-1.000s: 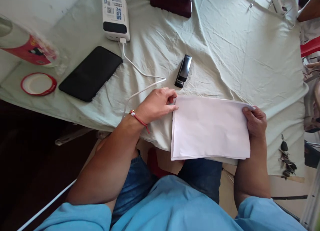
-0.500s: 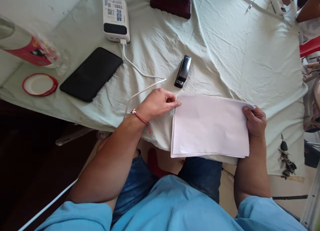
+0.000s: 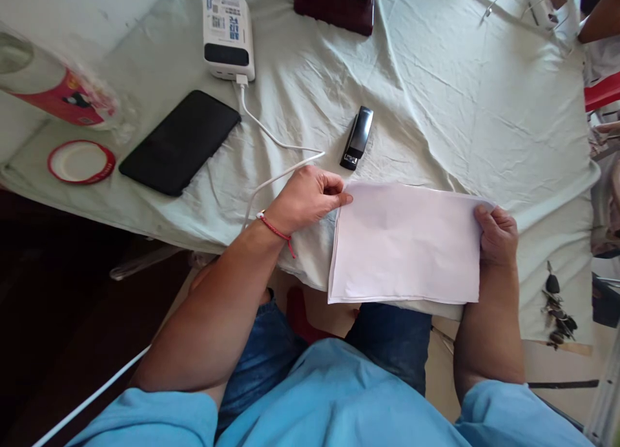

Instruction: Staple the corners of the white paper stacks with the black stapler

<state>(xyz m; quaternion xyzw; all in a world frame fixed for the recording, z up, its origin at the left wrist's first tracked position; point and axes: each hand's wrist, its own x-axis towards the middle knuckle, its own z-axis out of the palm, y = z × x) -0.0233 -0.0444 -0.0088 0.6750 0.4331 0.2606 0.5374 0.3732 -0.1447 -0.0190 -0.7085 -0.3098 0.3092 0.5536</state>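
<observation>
A stack of white paper sheets point(image 3: 407, 247) is held between my two hands over the table's near edge. My left hand point(image 3: 312, 198), with a red string bracelet at the wrist, pinches the upper left corner. At the upper right corner my right hand point(image 3: 498, 234) grips the sheets, thumb on top and the other fingers partly hidden behind. The sheets' left and lower edges are slightly uneven. Just beyond the paper, near my left hand, lies a black stapler point(image 3: 357, 138) on the cloth.
On the left are a black phone point(image 3: 180, 143), a red-rimmed tape roll point(image 3: 81, 162) and a bottle with a pink label point(image 3: 62, 101). A white power bank point(image 3: 228, 37) trails a white cable point(image 3: 271, 140). Keys point(image 3: 557, 311) lie at right, a dark red box point(image 3: 334, 8) behind.
The paper stack has tilted very slightly, its lower edge shifting a little left. Both hands keep their hold on its corners. The whole view has shifted slightly.
</observation>
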